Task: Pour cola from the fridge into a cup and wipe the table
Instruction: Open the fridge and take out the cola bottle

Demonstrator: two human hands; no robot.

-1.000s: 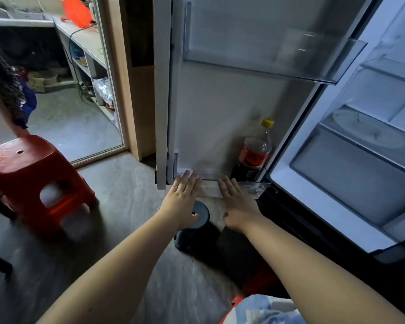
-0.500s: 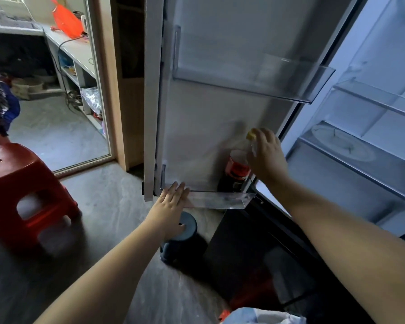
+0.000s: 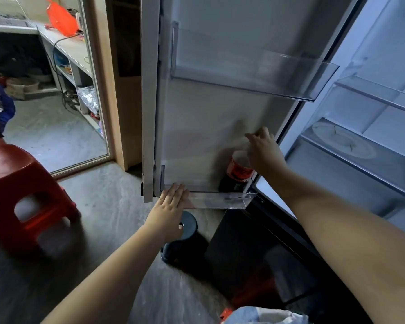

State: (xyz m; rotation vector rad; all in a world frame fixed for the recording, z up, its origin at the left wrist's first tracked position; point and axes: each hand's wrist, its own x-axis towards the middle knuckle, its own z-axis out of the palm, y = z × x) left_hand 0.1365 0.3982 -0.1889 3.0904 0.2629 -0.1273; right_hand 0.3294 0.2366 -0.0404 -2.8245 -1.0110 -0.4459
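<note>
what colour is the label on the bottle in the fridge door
Red, wrapped around the cola bottle above its dark contents. The head view, the only one, shows it.

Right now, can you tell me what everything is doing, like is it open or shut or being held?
Fridge door: open.
Cola bottle: upright in the lower door shelf, part full; cap hidden by the hand.
Right hand: over the bottle top; grip cannot be told.
Left hand: flat, fingers resting on the lower door shelf.
Upper door shelf: holds nothing visible.
Red stool: upright on the floor.
</note>
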